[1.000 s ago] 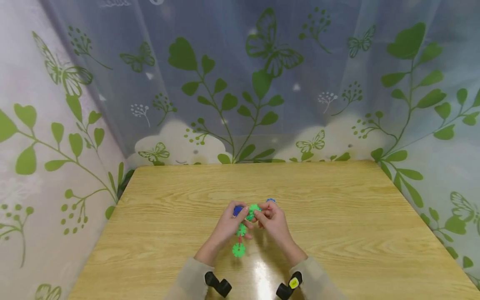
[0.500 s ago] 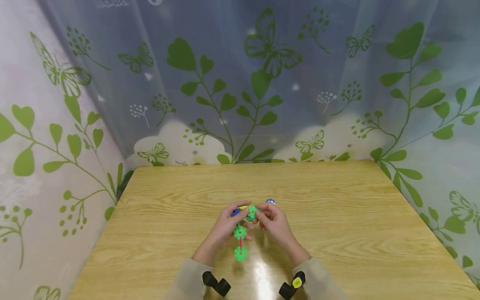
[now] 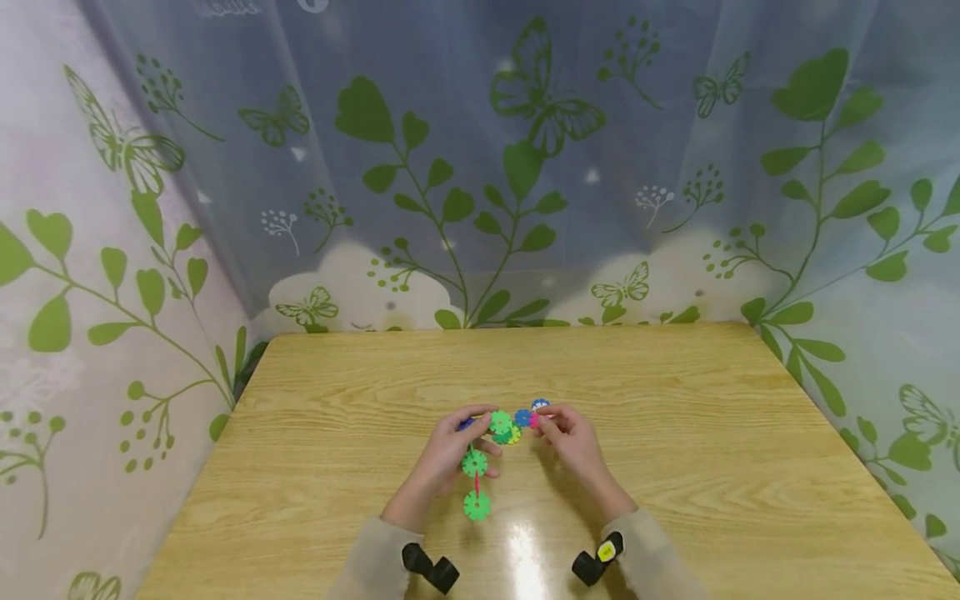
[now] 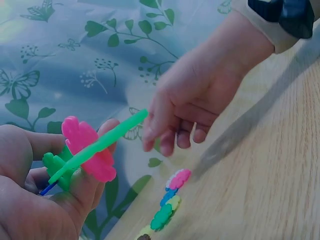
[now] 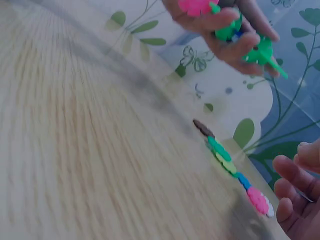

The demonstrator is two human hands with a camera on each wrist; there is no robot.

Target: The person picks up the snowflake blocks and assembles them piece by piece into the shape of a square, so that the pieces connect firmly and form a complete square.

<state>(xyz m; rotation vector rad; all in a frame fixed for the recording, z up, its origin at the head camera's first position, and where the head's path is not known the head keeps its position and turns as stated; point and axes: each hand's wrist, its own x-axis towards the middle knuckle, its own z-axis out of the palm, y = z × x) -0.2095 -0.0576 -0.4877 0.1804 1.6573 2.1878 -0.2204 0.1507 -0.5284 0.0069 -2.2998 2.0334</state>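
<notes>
My left hand (image 3: 438, 450) holds a joined string of notched plastic snowflake discs between thumb and fingers. One green disc (image 3: 500, 422) stands at its fingertips. Two more green discs (image 3: 477, 505) hang below the palm, with a pink disc (image 4: 90, 150) edge-on between them. A blue disc (image 3: 467, 424) is partly hidden by the thumb. My right hand (image 3: 577, 442) hovers to the right, apart from the string, its fingers loosely curled around nothing. In the head view its fingertips overlap a pink disc (image 5: 258, 201) that lies on the table.
Beyond the hands, loose discs lie in a row on the wooden table (image 3: 675, 483): brown (image 5: 202, 127), green (image 5: 219, 149), yellow (image 5: 226, 163), blue (image 5: 243, 180), pink and white. A printed curtain (image 3: 450, 167) hangs behind the table's back edge.
My right hand has let go of the green disc and drawn away to the right, uncovering loose discs on the table. My left hand keeps its hold on the string, shifting slightly left.
</notes>
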